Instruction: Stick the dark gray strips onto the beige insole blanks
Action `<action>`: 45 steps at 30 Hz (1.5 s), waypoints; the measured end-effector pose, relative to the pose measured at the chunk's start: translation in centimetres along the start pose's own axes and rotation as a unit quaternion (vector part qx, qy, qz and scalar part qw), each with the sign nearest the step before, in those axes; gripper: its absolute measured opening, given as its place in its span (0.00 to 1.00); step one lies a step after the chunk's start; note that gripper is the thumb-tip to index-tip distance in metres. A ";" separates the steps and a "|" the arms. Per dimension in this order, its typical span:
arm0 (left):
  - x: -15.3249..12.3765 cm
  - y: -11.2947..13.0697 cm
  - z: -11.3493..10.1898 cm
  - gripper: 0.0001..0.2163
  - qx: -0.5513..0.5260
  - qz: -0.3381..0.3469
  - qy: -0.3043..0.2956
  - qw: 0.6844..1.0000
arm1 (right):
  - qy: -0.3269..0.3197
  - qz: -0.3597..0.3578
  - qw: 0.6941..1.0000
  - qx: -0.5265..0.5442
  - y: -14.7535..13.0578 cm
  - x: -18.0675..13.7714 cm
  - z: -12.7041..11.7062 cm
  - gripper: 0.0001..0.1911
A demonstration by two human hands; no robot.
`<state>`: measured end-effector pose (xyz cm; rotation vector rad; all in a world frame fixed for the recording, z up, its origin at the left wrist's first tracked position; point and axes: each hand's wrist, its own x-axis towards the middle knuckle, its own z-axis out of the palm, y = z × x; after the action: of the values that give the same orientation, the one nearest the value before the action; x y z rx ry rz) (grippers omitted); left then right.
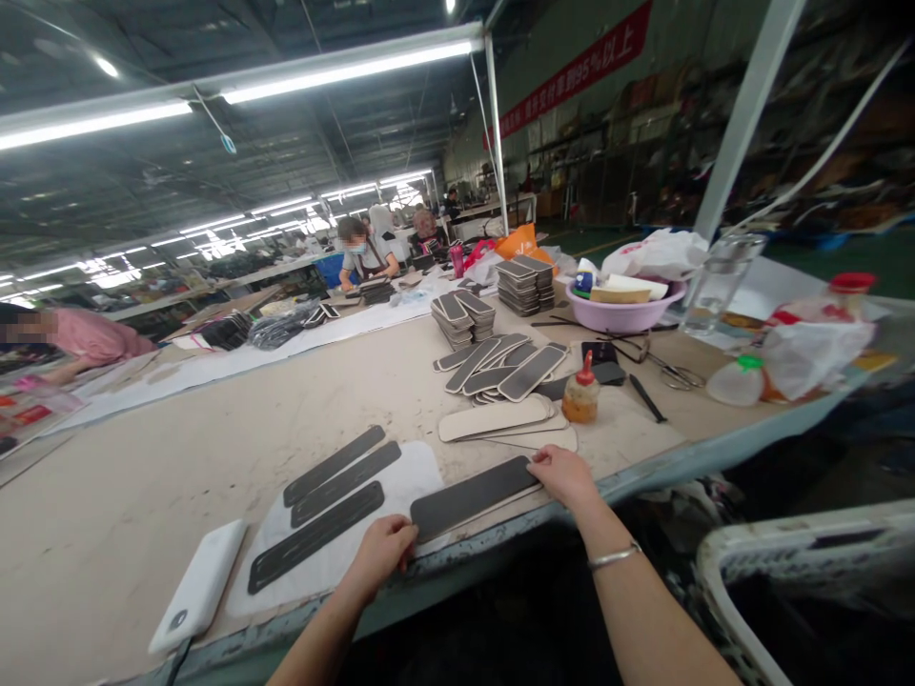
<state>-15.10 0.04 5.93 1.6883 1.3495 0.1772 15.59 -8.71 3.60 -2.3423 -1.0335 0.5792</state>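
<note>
White block (198, 586): smooth, rounded slab; its dark cord runs out of view below.
Sheet (315, 570): thin, white, curved in outline, under three slim strips (346, 484), dark and round-cornered with glossy streaks.
Left hand (386, 545): fingers bent at the long strip's left end; whether they grip or only touch, one cannot tell.
Long strip (472, 497): flat, dark, matt, between the hands beside the table edge, a pale border along its near side.
Pale strips (493, 419): smooth, round-ended, overlapping, the lower ones partly covered.
Right hand (563, 474): thumb and finger pinched on the long strip's right end, hiding that corner; metal bangle (615, 555) at the wrist.
Bottle (580, 400): squat, translucent, amber contents, red nozzle.
Basin (621, 314): lilac plastic, its contents partly hidden by a crumpled bag (656, 253).
</note>
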 end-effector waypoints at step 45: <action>2.0 0.2 -1.2 0.09 0.268 0.194 0.100 0.938 | -0.030 -0.016 0.994 -0.101 -0.7 -0.1 0.0 0.14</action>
<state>-14.95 2.40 5.86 2.4533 1.2647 0.2260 15.17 -8.41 4.04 -2.4912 -1.2045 0.5583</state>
